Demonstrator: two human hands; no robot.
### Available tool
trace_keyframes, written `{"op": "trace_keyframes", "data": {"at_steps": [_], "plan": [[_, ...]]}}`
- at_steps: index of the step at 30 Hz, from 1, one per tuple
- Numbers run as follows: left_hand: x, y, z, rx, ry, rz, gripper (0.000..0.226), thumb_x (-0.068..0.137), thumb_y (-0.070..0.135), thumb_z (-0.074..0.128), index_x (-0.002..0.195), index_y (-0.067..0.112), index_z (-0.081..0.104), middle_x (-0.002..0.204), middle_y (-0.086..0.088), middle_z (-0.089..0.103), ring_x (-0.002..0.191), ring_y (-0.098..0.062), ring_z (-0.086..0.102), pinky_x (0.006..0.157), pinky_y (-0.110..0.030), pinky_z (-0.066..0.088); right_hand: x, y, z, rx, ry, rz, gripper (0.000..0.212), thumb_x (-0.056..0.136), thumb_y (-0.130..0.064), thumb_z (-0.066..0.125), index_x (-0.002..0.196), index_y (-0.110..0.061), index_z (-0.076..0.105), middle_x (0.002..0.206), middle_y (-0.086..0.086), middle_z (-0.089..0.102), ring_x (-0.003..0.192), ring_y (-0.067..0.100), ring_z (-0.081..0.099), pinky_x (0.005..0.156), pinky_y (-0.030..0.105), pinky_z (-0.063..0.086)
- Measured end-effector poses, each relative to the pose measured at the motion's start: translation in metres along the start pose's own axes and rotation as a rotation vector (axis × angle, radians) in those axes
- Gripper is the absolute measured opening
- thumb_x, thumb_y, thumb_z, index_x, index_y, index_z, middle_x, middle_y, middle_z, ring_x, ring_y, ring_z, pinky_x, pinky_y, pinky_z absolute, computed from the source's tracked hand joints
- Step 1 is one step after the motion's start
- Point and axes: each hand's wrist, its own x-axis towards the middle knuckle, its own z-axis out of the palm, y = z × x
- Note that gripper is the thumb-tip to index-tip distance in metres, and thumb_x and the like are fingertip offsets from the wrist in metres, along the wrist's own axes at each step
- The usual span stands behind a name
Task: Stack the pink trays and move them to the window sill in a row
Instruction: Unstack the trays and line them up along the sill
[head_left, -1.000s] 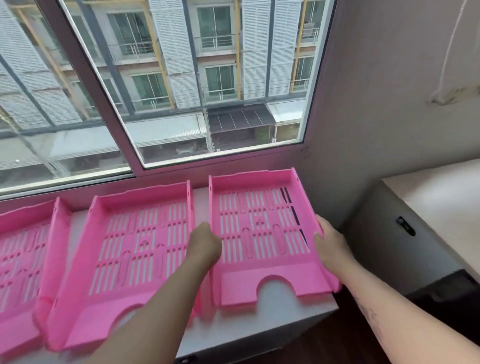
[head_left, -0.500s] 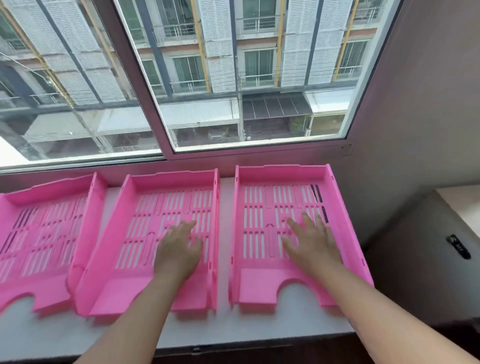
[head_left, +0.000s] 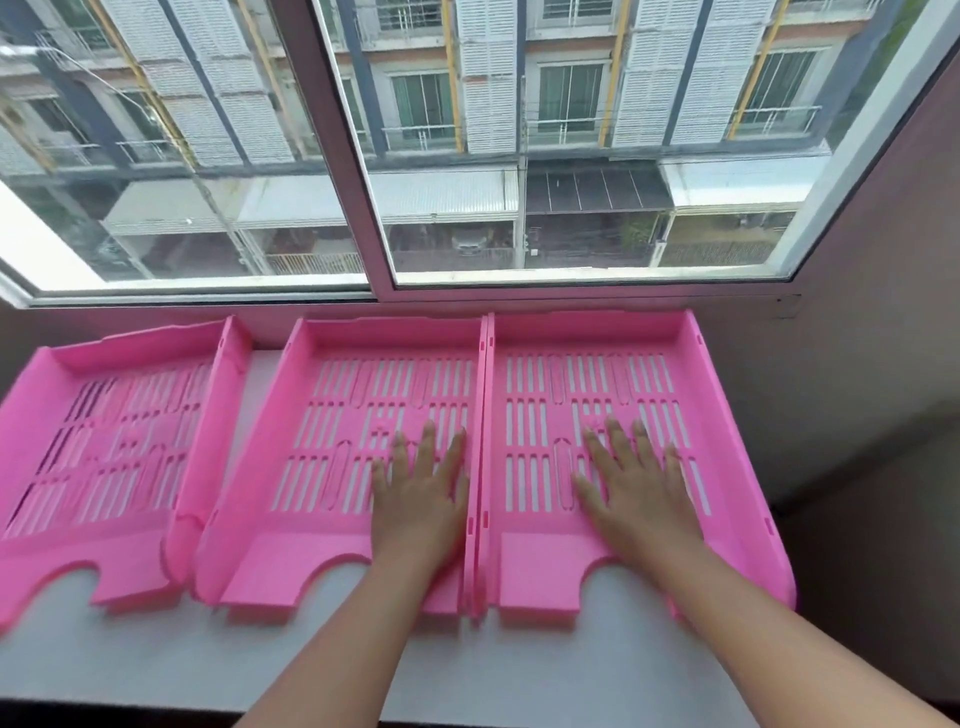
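Pink trays sit in a row on the white window sill (head_left: 156, 670): left tray (head_left: 104, 447), middle tray (head_left: 332, 467), right tray (head_left: 623, 415), the last two touching. Your left hand (head_left: 421, 499) lies flat in the middle tray, your right hand (head_left: 634, 493) in the right one, fingers spread, gripping nothing.

Three bright pink trays (head_left: 592, 415) with slotted grid floors, pale grey window sill (head_left: 156, 660), white window frame (head_left: 337, 156), white-shuttered building (head_left: 519, 78) with yellow pipes
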Motion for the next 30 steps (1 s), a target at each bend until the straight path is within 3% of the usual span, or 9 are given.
{"op": "trace_keyframes", "data": {"at_steps": [4,8,14,17,20,23,26,28,30], "plan": [[0.012,0.006,-0.001,0.003,0.015,-0.009,0.091,0.059,0.033,-0.025,0.148,0.043,-0.008,0.161,0.0,-0.008,0.146,-0.033,-0.012,0.114,-0.053,-0.01,0.011,0.001,0.002,-0.013,0.026,-0.01,0.067,0.089,-0.063,0.002,0.151,-0.038,-0.011,0.161,-0.007,-0.017,0.146,0.016,-0.022,0.119,0.047,-0.01],[0.016,0.006,0.003,0.017,0.015,-0.018,0.085,0.058,0.029,-0.026,0.142,0.044,-0.018,0.161,-0.001,-0.01,0.146,-0.035,-0.012,0.113,-0.054,-0.01,0.012,0.003,0.006,-0.017,0.049,-0.004,0.065,0.09,-0.063,0.003,0.151,-0.041,-0.008,0.161,-0.008,-0.017,0.146,0.016,-0.021,0.12,0.048,-0.008],[0.029,0.007,-0.002,0.062,-0.065,-0.03,0.067,0.08,0.025,-0.01,0.145,0.041,-0.019,0.161,-0.004,-0.012,0.145,-0.038,-0.013,0.113,-0.058,-0.007,0.019,-0.003,-0.005,-0.002,0.011,-0.007,0.067,0.091,-0.062,0.005,0.153,-0.038,-0.001,0.163,-0.002,-0.013,0.149,0.02,-0.016,0.12,0.05,-0.007],[0.026,0.004,-0.014,-0.134,-0.049,-0.051,0.056,0.098,0.045,0.013,0.152,0.032,0.006,0.162,-0.002,0.002,0.147,-0.031,-0.003,0.115,-0.052,-0.002,0.012,-0.006,-0.025,0.09,0.083,-0.001,0.066,0.094,-0.06,0.017,0.154,-0.032,0.016,0.164,0.002,0.006,0.151,0.022,-0.002,0.119,0.048,-0.005],[0.005,0.007,-0.028,-0.52,0.064,-0.053,0.058,0.097,0.048,0.024,0.147,0.02,0.031,0.155,-0.004,0.032,0.143,-0.024,0.025,0.116,-0.046,0.02,0.001,0.001,-0.046,0.074,0.236,0.02,0.06,0.093,-0.047,0.035,0.149,-0.025,0.034,0.158,0.007,0.029,0.148,0.026,0.019,0.121,0.05,0.004],[-0.024,0.018,-0.041,-0.812,0.032,-0.036,0.063,0.093,0.054,0.03,0.143,0.018,0.037,0.148,-0.004,0.044,0.134,-0.017,0.04,0.109,-0.036,0.031,-0.012,0.02,-0.062,0.069,0.321,0.1,0.056,0.092,-0.032,0.05,0.145,-0.018,0.041,0.154,0.012,0.036,0.146,0.03,0.024,0.12,0.052,0.008],[-0.04,0.031,-0.039,-0.812,-0.035,-0.003,0.064,0.092,0.045,0.045,0.147,0.015,0.03,0.151,-0.006,0.039,0.134,-0.018,0.04,0.11,-0.043,0.035,-0.031,0.045,-0.068,0.066,0.274,0.239,0.063,0.092,-0.029,0.053,0.15,-0.016,0.032,0.158,0.015,0.028,0.146,0.033,0.021,0.118,0.051,0.018],[-0.046,0.041,-0.033,-0.791,-0.063,-0.013,0.068,0.093,0.03,0.051,0.151,0.018,0.019,0.157,-0.004,0.027,0.127,0.002,0.04,0.105,-0.026,0.037,-0.045,0.055,-0.066,0.201,0.182,0.346,0.069,0.092,-0.027,0.051,0.154,-0.018,0.02,0.158,0.015,0.026,0.139,0.036,0.034,0.104,0.05,0.038],[-0.044,0.049,-0.025,-0.865,-0.063,-0.055,0.07,0.093,0.011,0.047,0.153,0.019,0.01,0.159,-0.005,0.019,0.078,0.035,0.043,0.07,0.005,0.039,-0.053,0.056,-0.062,0.338,0.117,0.402,0.071,0.094,-0.018,0.045,0.155,-0.02,0.01,0.135,0.022,0.049,0.102,0.037,0.059,0.076,0.041,0.047]]}}
